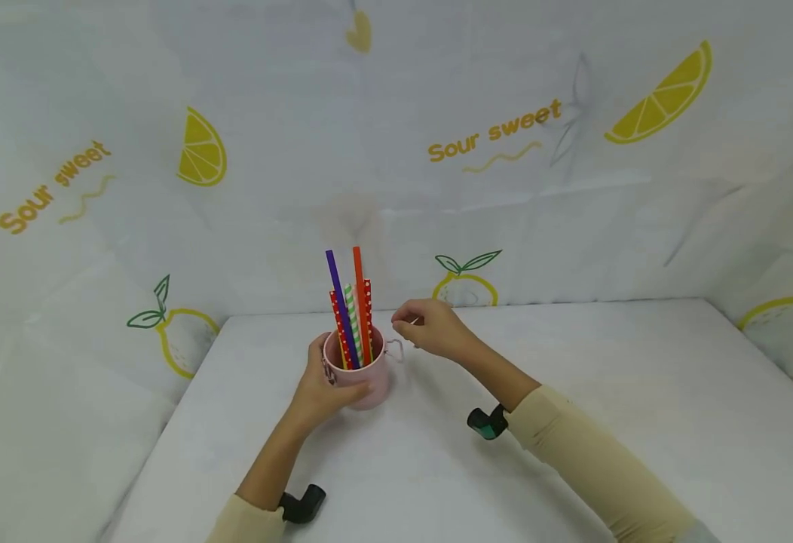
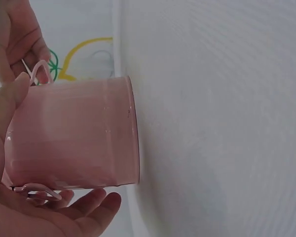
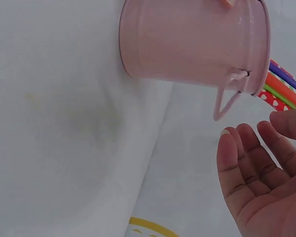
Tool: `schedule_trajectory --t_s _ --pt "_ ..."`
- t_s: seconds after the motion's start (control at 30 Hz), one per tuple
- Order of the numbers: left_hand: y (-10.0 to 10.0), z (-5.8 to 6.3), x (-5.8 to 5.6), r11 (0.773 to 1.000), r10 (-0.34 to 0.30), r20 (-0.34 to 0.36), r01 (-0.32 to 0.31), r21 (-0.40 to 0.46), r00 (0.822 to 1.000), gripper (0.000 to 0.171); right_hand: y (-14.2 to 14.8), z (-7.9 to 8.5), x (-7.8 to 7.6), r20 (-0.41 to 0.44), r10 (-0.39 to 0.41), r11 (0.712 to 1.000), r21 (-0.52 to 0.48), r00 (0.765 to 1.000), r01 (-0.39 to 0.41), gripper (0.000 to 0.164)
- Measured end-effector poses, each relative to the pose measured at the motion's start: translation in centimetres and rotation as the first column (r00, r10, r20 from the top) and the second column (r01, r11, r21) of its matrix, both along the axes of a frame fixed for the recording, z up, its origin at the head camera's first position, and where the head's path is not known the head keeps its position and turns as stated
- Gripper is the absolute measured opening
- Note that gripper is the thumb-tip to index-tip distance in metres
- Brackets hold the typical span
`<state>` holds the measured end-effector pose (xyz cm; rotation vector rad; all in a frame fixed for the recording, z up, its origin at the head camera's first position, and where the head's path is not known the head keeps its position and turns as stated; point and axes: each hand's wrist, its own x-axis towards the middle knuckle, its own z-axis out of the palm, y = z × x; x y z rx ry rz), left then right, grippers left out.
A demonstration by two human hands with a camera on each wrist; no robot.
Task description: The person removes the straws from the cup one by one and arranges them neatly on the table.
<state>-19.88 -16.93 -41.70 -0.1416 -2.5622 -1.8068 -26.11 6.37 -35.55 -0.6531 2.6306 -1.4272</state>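
A small pink metal bucket (image 1: 371, 388) with a loop handle on each side stands upright on the table. Paper straws fill it: a tall purple straw (image 1: 335, 280), a tall orange straw (image 1: 359, 283), and shorter dotted and striped ones. My left hand (image 1: 313, 396) grips the bucket's left side, thumb across its front and fingers around the other side, by one loop. My right hand (image 1: 437, 328) hovers just off the right loop handle (image 3: 221, 101), fingers loosely bent and holding nothing. In the right wrist view a gap shows between its fingertips and that loop.
White cloth covers the table (image 1: 607, 392). Behind it hangs a white backdrop (image 1: 288, 188) printed with lemons and lettering. Black wrist-worn devices (image 1: 305, 504) sit at both cuffs.
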Motion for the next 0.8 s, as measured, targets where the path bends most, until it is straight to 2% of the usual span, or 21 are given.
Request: schedule_trajectory --t_s 0.23,0.37,0.57,0.8 --pt "0.2 -0.7 -0.4 0.998 -0.003 -0.031 0.005 0.059 1.000 0.098 -2.3 -0.9 -1.1 -0.021 0.044 0.998 -0.053 0.999 -0.045 0.017" --pt "0.2 -0.8 -0.5 0.999 -0.002 -0.032 0.003 0.051 0.999 0.097 -3.0 -0.9 -1.3 -0.013 0.046 0.998 -0.043 0.999 -0.047 0.018" --pt "0.1 -0.4 -0.4 0.999 0.014 -0.019 -0.013 0.039 1.000 0.097 -3.7 -1.4 -1.8 0.014 0.062 0.995 -0.080 0.998 -0.061 0.023" --pt "0.2 -0.6 -0.5 0.999 0.008 -0.001 -0.008 0.048 1.000 0.098 -3.4 -2.2 -2.1 -0.018 0.087 0.988 -0.125 0.996 -0.089 0.021"
